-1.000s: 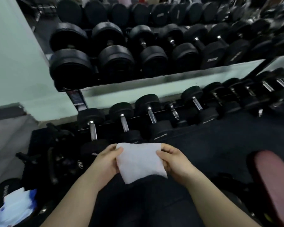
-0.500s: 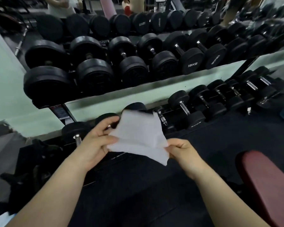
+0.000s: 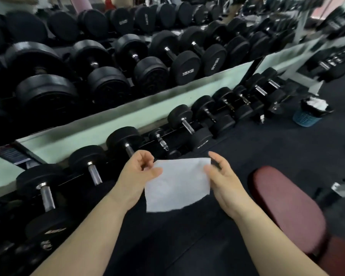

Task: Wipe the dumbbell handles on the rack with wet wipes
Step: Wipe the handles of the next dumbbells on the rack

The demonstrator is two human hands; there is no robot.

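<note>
1. Head view, hands: the left hand [image 3: 136,173] pinches the left edge of the wet wipe [image 3: 177,185] between thumb and curled fingers. The right hand [image 3: 222,176] has its thumb on the right edge and its fingers behind the sheet, which reads as a light pinch. Neither hand holds anything else.
2. Head view, wipe: it is spread as a flat sheet in the air between the two hands. It is in front of the lower tier of the rack [image 3: 251,68] and touches no dumbbell.
3. Head view, targets: the lower tier carries a row of small dumbbells with bare metal bars.
   - The nearest handle [image 3: 128,150] is just beyond the left hand.
   - The second handle [image 3: 94,174] and third handle [image 3: 47,197] sit further left.
   - The upper tier holds heavier dumbbells, their bars mostly hidden between the heads.
4. Step in hand, my read: prep. The wipe is opened out and no wiping contact has been made. I can't tell which bars are already clean.
5. The next move calls for:
   - gathering the sheet into one palm;
   - closing it round a bar, the nearest handle being the obvious pick;
   - running it between the two heads with a twist to cover the whole circumference.
6. Head view, surroundings: a dark red bench pad [image 3: 287,208] is at right. A blue basket [image 3: 306,118] with white waste stands on the floor near the rack's far end.
</note>
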